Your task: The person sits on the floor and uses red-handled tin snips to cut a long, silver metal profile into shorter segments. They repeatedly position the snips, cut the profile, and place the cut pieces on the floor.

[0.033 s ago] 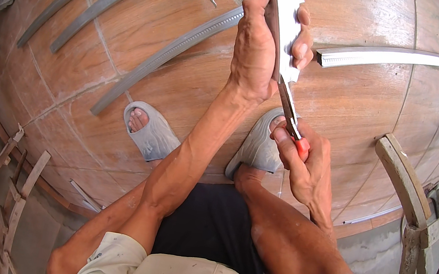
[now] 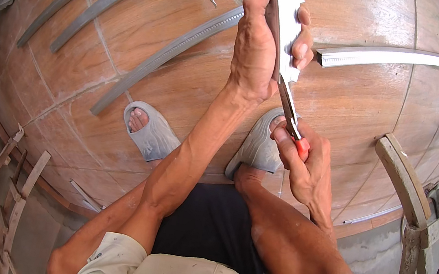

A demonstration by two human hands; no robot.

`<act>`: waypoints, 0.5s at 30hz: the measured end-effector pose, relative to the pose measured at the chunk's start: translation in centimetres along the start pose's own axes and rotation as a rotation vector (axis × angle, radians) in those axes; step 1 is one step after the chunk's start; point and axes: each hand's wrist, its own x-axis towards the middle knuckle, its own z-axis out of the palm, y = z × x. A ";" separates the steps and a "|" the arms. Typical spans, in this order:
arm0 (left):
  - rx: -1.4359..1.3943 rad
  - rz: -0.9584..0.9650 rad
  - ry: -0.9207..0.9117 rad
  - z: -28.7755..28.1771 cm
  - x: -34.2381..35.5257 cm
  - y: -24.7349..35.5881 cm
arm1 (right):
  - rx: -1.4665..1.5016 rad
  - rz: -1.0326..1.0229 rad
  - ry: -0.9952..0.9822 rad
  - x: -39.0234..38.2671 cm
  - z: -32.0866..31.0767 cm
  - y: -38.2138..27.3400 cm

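Observation:
My left hand (image 2: 255,49) is wrapped round a white metal channel (image 2: 287,28), thumb along one side and fingertips curled over the other. The channel's far end runs out of the top of the view. In my right hand (image 2: 311,168) is a pair of tin snips (image 2: 290,109) with a red handle, the fingers closed round it. The blades point up and away from me and meet the channel's near end. How far they bite into the metal cannot be made out.
Several grey metal channels (image 2: 173,49) lie on the tiled floor (image 2: 348,107) to the left. A bright channel (image 2: 398,58) lies at the right. My sandalled feet (image 2: 151,132) stand below my hands. Wooden frames rise at the right (image 2: 406,176) and left (image 2: 19,207).

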 end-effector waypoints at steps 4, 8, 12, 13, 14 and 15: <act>0.023 0.041 -0.062 -0.8 0.6 -0.3 | 0.026 -0.006 0.002 0.1 0.2 0.2; 0.059 0.079 -0.080 -0.5 0.6 -0.3 | 0.031 -0.016 0.007 0.0 0.2 0.5; 0.017 0.066 -0.111 -0.2 0.6 -0.2 | -0.016 0.012 -0.033 0.0 -0.2 0.6; 0.037 0.078 -0.113 -0.2 0.7 -0.2 | -0.020 0.005 -0.026 0.0 -0.2 0.7; 0.058 0.089 -0.114 -0.4 0.7 -0.3 | -0.024 -0.003 -0.020 0.0 -0.1 0.9; 0.079 0.100 -0.116 -0.5 0.7 -0.3 | -0.027 -0.011 -0.013 0.0 0.0 1.1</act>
